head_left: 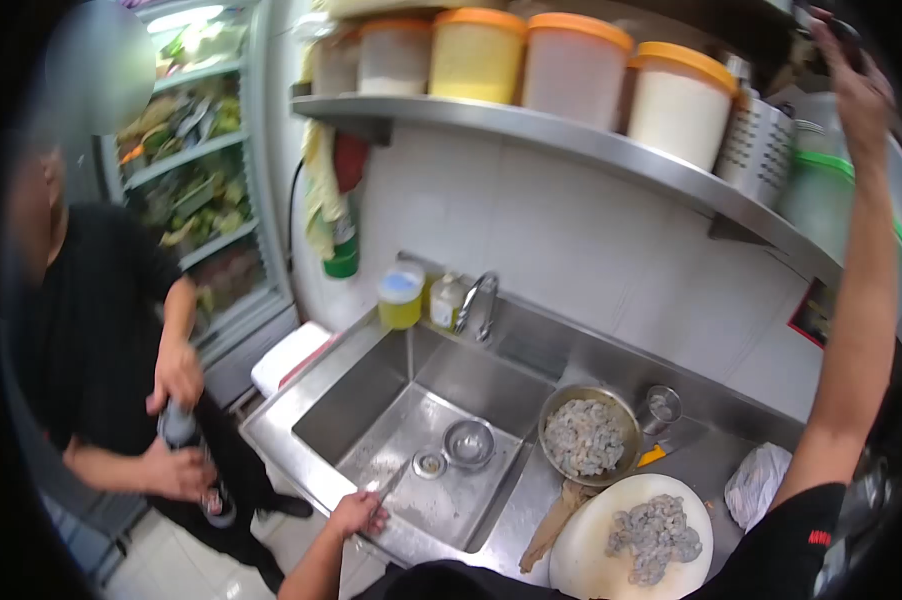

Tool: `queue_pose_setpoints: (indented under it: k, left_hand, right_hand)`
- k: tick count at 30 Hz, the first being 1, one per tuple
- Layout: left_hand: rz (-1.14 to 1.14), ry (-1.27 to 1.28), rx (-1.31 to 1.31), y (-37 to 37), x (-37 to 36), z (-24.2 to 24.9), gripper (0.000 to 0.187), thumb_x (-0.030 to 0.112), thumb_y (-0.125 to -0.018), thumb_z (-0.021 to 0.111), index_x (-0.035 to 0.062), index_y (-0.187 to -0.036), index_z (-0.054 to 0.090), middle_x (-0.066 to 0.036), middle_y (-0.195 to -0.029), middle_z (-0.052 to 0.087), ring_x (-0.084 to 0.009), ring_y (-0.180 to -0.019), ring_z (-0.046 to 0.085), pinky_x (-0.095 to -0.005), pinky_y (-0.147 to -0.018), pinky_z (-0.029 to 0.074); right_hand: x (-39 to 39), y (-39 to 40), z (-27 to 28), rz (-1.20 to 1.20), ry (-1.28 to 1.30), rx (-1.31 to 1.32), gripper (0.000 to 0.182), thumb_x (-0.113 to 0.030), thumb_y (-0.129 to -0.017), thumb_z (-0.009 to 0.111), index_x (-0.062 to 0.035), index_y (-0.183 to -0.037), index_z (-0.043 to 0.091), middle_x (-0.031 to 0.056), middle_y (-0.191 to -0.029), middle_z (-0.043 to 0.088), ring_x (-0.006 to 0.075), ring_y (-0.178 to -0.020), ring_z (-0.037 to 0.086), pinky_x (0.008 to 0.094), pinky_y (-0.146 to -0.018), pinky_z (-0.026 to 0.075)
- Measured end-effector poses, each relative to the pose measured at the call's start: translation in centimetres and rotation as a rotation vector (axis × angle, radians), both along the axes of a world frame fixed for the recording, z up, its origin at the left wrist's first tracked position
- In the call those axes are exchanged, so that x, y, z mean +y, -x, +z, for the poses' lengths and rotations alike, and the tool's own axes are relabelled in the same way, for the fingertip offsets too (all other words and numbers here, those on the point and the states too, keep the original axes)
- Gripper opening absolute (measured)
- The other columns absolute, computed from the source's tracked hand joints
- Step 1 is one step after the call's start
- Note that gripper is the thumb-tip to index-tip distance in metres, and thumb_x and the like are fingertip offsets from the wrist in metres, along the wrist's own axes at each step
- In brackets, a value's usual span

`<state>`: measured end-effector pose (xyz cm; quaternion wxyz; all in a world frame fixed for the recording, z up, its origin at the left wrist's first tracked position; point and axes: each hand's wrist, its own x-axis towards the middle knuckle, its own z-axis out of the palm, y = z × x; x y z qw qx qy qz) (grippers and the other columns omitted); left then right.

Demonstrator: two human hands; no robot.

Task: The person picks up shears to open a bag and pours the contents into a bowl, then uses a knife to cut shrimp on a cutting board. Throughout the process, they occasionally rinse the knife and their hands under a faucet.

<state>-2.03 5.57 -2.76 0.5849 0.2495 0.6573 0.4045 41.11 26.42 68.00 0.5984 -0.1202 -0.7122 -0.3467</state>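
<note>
Far left: co-worker [101, 300], both hands on a bottle [215, 505]. Left hand [359, 514] at the sink's [316, 478] front edge, fingers closed around a slim utensil [395, 480]. Right of sink: shrimp [583, 437] in a bowl [635, 445], more on a white board [579, 560]. Upper right: right hand [861, 85] raised, touching a dark object [843, 38]; I cannot tell its grip.

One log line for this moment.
left hand: thin tool, at sink rim | right hand: raised, hold unclear | shrimp: in bowl, on board | co-worker: both hands on bottle
</note>
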Motion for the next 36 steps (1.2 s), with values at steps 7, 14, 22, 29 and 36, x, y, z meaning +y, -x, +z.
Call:
queue_pose_setpoints:
  k: [7, 14, 22, 29, 36]
  left_hand:
    - [0.022, -0.01, 0.192, -1.2, -0.3, 0.5, 0.037, 0.026, -0.096, 0.049, -0.0008, -0.12, 0.057, -0.009, -0.087, 0.068, -0.0171, -0.064, 0.064, -0.0313, -0.056, 0.055]
    - [0.028, -0.048, 0.299, -2.1, -1.0, 1.6, 0.034, 0.025, -0.094, 0.051, 0.0013, -0.117, 0.06, -0.009, -0.083, 0.067, -0.016, -0.064, 0.065, -0.0308, -0.056, 0.056]
    - [-0.029, -0.116, 0.422, -2.3, -3.0, 2.2, 0.028, 0.027, -0.094, 0.052, 0.0024, -0.099, 0.064, -0.007, -0.073, 0.066, -0.0164, -0.059, 0.065, -0.0317, -0.058, 0.054]
    - [-0.23, -0.101, 0.449, -1.5, -2.0, 4.9, 0.025, 0.02, -0.092, 0.049, -0.0009, -0.09, 0.061, -0.008, -0.068, 0.063, -0.0174, -0.057, 0.063, -0.0331, -0.055, 0.051]
    - [-0.281, -0.082, -0.134, 1.8, -0.2, 0.3, 0.022, 0.018, -0.095, 0.052, -0.0012, -0.106, 0.05, -0.009, -0.075, 0.06, -0.0166, -0.054, 0.058, -0.0282, -0.048, 0.05]
  right_hand:
    - [-9.9, 4.9, -10.4, 0.222, 0.125, -0.177, 0.034, -0.026, -0.089, 0.066, 0.0043, -0.105, 0.063, 0.0149, -0.099, 0.067, 0.0206, -0.086, 0.066, 0.0305, -0.077, 0.055]
    - [-14.6, 13.3, -24.9, 0.59, 0.404, -0.755, 0.033, -0.016, -0.068, 0.076, -0.0018, -0.097, 0.069, 0.0096, -0.081, 0.065, 0.023, -0.07, 0.06, 0.0334, -0.064, 0.049]
    - [-16.7, 24.7, -38.8, 0.939, 0.762, -0.864, 0.029, -0.01, -0.074, 0.075, -0.0038, -0.101, 0.067, 0.0081, -0.091, 0.065, 0.0244, -0.072, 0.061, 0.0336, -0.064, 0.048]
    - [-16.1, 21.0, -38.5, 0.763, 1.264, -0.942, 0.025, -0.023, -0.088, 0.068, 0.0009, -0.093, 0.065, 0.0163, -0.082, 0.062, 0.0341, -0.074, 0.061, 0.0417, -0.065, 0.048]
    - [-20.9, 11.9, -41.8, 0.381, 1.718, -0.473, 0.038, -0.033, -0.088, 0.065, 0.0028, -0.077, 0.059, 0.017, -0.063, 0.06, 0.0347, -0.058, 0.057, 0.0426, -0.06, 0.046]
